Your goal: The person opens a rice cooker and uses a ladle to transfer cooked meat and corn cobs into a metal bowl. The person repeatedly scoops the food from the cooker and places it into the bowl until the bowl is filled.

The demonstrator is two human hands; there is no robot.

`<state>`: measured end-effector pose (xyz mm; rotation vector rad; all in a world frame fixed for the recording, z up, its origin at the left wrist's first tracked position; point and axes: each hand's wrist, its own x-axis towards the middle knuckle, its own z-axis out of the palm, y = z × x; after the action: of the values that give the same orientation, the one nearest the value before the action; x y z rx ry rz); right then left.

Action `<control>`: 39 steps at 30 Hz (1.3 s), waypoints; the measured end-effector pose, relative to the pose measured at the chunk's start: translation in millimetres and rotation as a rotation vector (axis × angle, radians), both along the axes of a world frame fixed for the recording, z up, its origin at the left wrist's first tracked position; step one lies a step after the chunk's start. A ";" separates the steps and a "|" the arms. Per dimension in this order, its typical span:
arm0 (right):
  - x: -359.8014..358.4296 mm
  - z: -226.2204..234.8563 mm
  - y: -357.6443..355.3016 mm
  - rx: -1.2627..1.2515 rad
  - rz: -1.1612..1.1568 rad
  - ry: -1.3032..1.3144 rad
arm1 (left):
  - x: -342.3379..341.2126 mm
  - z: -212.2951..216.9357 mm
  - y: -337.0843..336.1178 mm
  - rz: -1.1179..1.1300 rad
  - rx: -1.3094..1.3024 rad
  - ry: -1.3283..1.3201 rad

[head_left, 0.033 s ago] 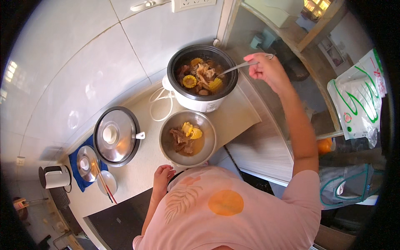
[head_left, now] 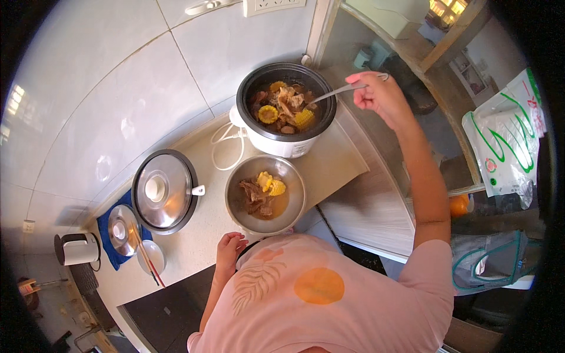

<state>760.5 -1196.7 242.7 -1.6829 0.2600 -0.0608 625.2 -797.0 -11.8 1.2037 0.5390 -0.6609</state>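
Observation:
My right hand point(head_left: 379, 101) grips the upper handle of a metal ladle point(head_left: 338, 92). The ladle slants down into a black-lined electric cooker point(head_left: 286, 145), its head hidden among stewed meat and corn pieces point(head_left: 304, 119). Just in front of the cooker stands a metal bowl point(head_left: 297, 210) with meat point(head_left: 254, 197), corn point(head_left: 271, 184) and some brown broth in it. My left hand point(head_left: 230, 252) stays low by the bowl's near left side, fingers curled in, and nothing shows in them. Whether it touches the bowl or the counter edge I cannot tell.
A metal lid with dark rim point(head_left: 166, 191) lies left of the bowl. Beyond it are a smaller lid point(head_left: 123, 230) on a blue cloth, a white bowl point(head_left: 152, 259) with chopsticks point(head_left: 150, 262) across it, and a kettle point(head_left: 80, 249). A white cord point(head_left: 220, 167) loops beside the cooker.
My right hand has shifted very slightly up and right, drawing the ladle with it. My left hand stays where it was.

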 end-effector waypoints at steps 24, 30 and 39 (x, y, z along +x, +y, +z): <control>-78.3 -73.1 106.0 -0.271 0.496 0.276 | -17.5 5.4 5.2 0.032 -0.032 0.014; -116.7 -99.1 131.9 -1.026 1.021 -0.390 | -21.9 2.1 8.0 0.039 -0.031 0.008; -106.6 -61.5 123.7 -0.490 0.481 -0.088 | -22.9 1.6 10.0 0.038 -0.005 0.009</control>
<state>653.9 -1073.0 181.2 -2.1818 -0.2520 0.1739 602.3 -786.9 -10.2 1.1834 0.5664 -0.6355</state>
